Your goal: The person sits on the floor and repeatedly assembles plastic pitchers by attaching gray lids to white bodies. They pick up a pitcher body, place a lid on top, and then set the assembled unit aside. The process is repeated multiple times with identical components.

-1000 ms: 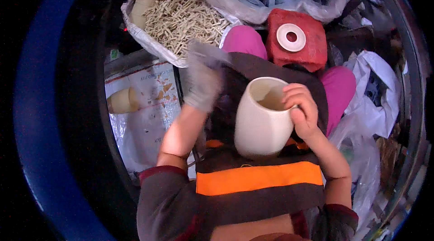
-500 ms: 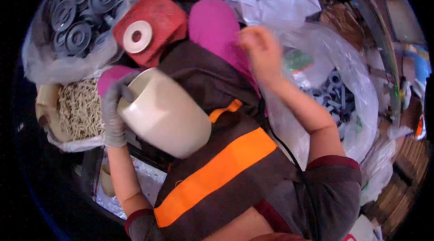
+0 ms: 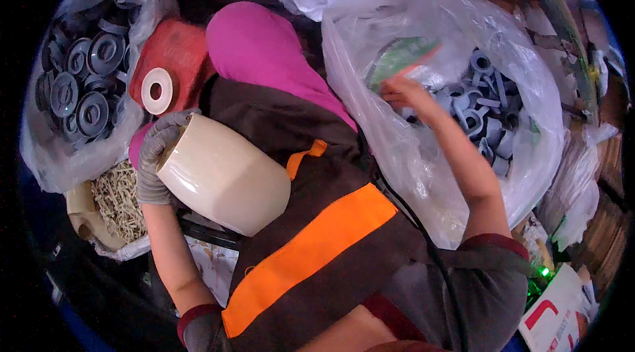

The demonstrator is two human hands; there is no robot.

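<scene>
My left hand (image 3: pixel 161 145), in a grey glove, grips the rim of a glossy cream tapered plastic vessel (image 3: pixel 228 177). Its fingers go in at the open end, and the vessel lies tilted across my lap. My bare right hand (image 3: pixel 405 95) is over the opening of a large clear plastic bag (image 3: pixel 417 183), near a green printed patch (image 3: pixel 403 58). Its fingers look loosely stretched and hold nothing that I can see. Inside that bag lie several grey plastic fittings (image 3: pixel 473 120), to the right of the hand.
At the left, another clear bag (image 3: pixel 56 160) holds dark grey round flanged parts (image 3: pixel 92 114). A cream ring (image 3: pixel 157 91) rests on a red block (image 3: pixel 173 54). Below are many small pale pieces (image 3: pixel 119 203) in a container. Flattened cardboard (image 3: pixel 598 239) is stacked at the right.
My right hand has swung down and slightly right, over the bag of grey fittings. The vessel in my left hand sits a little further left in view, which has shifted.
</scene>
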